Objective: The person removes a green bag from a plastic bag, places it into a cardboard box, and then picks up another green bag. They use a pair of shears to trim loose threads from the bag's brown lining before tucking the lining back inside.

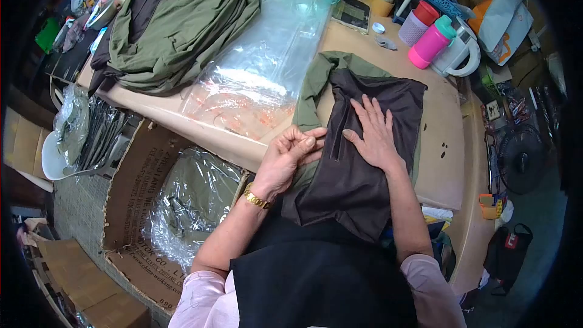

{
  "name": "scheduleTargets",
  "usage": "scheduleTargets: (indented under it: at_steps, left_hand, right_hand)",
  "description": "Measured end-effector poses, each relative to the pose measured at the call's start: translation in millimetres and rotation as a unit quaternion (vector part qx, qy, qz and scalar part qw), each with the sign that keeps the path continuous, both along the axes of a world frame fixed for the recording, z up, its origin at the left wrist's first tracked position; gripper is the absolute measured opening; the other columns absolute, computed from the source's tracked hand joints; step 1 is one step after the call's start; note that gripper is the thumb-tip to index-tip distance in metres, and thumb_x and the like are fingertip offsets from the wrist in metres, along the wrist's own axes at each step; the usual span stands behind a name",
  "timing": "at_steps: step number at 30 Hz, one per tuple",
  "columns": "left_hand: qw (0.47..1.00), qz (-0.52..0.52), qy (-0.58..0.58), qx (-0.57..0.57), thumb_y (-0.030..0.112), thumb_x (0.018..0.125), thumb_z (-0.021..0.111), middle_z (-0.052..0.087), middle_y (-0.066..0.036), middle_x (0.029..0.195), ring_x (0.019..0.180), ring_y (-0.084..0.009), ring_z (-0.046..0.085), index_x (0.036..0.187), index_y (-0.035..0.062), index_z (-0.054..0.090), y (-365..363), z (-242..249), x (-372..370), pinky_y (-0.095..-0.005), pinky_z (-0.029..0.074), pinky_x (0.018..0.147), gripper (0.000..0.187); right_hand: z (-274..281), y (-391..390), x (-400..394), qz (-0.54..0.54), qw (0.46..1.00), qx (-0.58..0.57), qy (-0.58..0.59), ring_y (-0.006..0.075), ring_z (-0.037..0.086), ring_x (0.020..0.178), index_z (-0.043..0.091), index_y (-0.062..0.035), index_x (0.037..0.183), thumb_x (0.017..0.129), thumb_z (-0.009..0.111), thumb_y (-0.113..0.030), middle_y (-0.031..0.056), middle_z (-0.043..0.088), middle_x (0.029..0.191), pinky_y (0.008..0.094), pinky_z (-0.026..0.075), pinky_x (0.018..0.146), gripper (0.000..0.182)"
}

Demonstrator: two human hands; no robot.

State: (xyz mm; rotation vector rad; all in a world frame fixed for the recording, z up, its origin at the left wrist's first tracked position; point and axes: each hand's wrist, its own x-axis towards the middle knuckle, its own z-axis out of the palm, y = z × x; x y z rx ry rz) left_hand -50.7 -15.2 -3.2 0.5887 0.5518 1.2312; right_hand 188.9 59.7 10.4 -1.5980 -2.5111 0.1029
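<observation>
A garment (364,188) of dark brown and olive green cloth lies at the table's front edge, its lower part hanging toward my apron. A slanted zip or pocket opening (341,133) shows on the brown panel. With thumb and fingers closed, my left hand (290,155) pinches the garment's left edge, beside that opening. My right hand (375,136) rests flat on the brown cloth, fingers extended. Which part of the edge sits between my left fingertips is hard to make out.
Clear plastic bags (261,54) lie left of the garment, beside a pile of olive garments (182,30). A pink bottle (428,51) and white kettle (458,54) stand at back right. Below left is an open cardboard box (130,206) holding plastic-wrapped garments (194,194).
</observation>
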Motion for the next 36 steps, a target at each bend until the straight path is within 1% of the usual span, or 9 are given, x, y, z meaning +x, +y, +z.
scheduleTargets:
  at_steps: [3, 4, 8, 18, 21, 23, 25, 29, 36]
  left_hand:
    - [0.996, -0.052, -0.029, -0.059, 0.009, 0.099, 0.059, 0.054, -0.020, 0.139, 0.110, -0.0227, 0.065, 0.092, 0.0055, 0.057, -11.5, 13.9, -9.2, -0.0345, 0.058, 0.092, 0.008]
    - [0.998, -0.052, 0.003, -0.047, 0.009, 0.098, 0.059, 0.053, -0.021, 0.139, 0.109, -0.0229, 0.065, 0.093, 0.0057, 0.058, -15.7, 15.6, -12.9, -0.0319, 0.060, 0.085, 0.007]
    - [0.994, -0.091, 0.032, -0.057, 0.013, 0.097, 0.063, 0.058, -0.018, 0.133, 0.105, -0.0194, 0.067, 0.090, 0.0069, 0.058, -21.3, 24.0, -31.8, -0.0282, 0.063, 0.077, 0.011]
    - [0.995, -0.038, -0.090, 0.016, 0.006, 0.098, 0.057, 0.058, -0.021, 0.133, 0.113, -0.0267, 0.065, 0.091, 0.0049, 0.058, 3.3, 50.2, -58.7, -0.0468, 0.057, 0.095, 0.007]
    - [0.954, 0.123, 0.220, 0.165, 0.003, 0.093, 0.062, 0.060, -0.027, 0.129, 0.128, -0.0295, 0.056, 0.082, 0.0024, 0.060, 3.8, 111.1, -43.4, -0.0414, 0.052, 0.099, 0.011]
    - [0.802, 0.121, 0.496, 0.308, 0.002, 0.089, 0.065, 0.063, -0.022, 0.130, 0.124, -0.0320, 0.059, 0.084, -0.0021, 0.058, -8.8, 119.0, -18.0, -0.0404, 0.051, 0.095, 0.009]
    - [0.687, 0.076, 0.592, 0.415, 0.002, 0.083, 0.066, 0.060, -0.027, 0.127, 0.116, -0.0473, 0.057, 0.091, -0.0010, 0.055, -16.5, 87.0, 18.4, -0.0435, 0.052, 0.093, 0.013]
    - [0.612, 0.026, 0.666, 0.426, -0.003, 0.080, 0.062, 0.054, -0.030, 0.133, 0.124, -0.0482, 0.051, 0.091, 0.0002, 0.054, -38.8, 17.6, 52.8, -0.0440, 0.048, 0.101, 0.014]
    - [0.730, 0.078, 0.630, 0.255, -0.002, 0.084, 0.063, 0.059, -0.023, 0.127, 0.111, -0.0393, 0.062, 0.091, -0.0002, 0.054, -44.5, 55.5, 2.0, -0.0401, 0.053, 0.086, 0.011]
  right_hand:
    - [51.7, 17.2, 13.4, -0.034, 0.956, -0.156, 0.246, 0.0268, 0.065, 0.108, 0.065, -0.0032, 0.121, 0.092, 0.066, -0.024, 0.0149, 0.067, 0.117, 0.0375, 0.047, 0.097, 0.035]
    - [47.1, 34.9, 26.5, -0.049, 0.939, 0.023, 0.338, 0.0234, 0.068, 0.090, 0.069, -0.0001, 0.109, 0.092, 0.064, -0.012, 0.0137, 0.070, 0.100, 0.0313, 0.051, 0.082, 0.021]
    - [31.0, 127.9, 125.6, -0.156, 0.920, 0.292, 0.209, 0.0359, 0.063, 0.100, 0.067, -0.0047, 0.111, 0.091, 0.058, -0.009, 0.0171, 0.066, 0.106, 0.0442, 0.050, 0.086, 0.022]
    - [-31.3, 140.6, 136.7, -0.266, 0.936, 0.229, -0.039, 0.0392, 0.062, 0.097, 0.070, -0.0119, 0.108, 0.094, 0.056, -0.021, 0.0172, 0.064, 0.097, 0.0481, 0.050, 0.083, 0.022]
    - [-43.2, 173.8, 171.9, -0.314, 0.892, 0.311, 0.092, 0.0269, 0.062, 0.073, 0.068, -0.0092, 0.103, 0.099, 0.053, -0.032, 0.0109, 0.061, 0.077, 0.0379, 0.050, 0.067, 0.027]
    - [35.5, 131.2, 131.7, -0.224, 0.707, 0.091, 0.665, 0.0112, 0.047, 0.055, 0.061, -0.0091, 0.100, 0.105, 0.045, -0.039, -0.0005, 0.048, 0.067, 0.0261, 0.039, 0.051, 0.034]
    - [89.3, 64.0, 65.7, -0.099, 0.689, -0.017, 0.718, 0.0018, 0.035, 0.053, 0.058, -0.0075, 0.102, 0.107, 0.043, -0.040, -0.0071, 0.043, 0.069, 0.0196, 0.029, 0.048, 0.036]
    - [65.0, -10.2, -24.2, 0.087, 0.888, -0.182, 0.413, 0.0053, 0.055, 0.075, 0.070, -0.0032, 0.097, 0.088, 0.072, -0.013, -0.0009, 0.064, 0.085, 0.0248, 0.045, 0.068, 0.013]
    - [11.1, -13.4, -39.2, 0.062, 0.955, -0.069, 0.280, 0.0225, 0.061, 0.074, 0.070, -0.0047, 0.111, 0.084, 0.075, -0.013, 0.0109, 0.065, 0.088, 0.0324, 0.049, 0.071, 0.028]
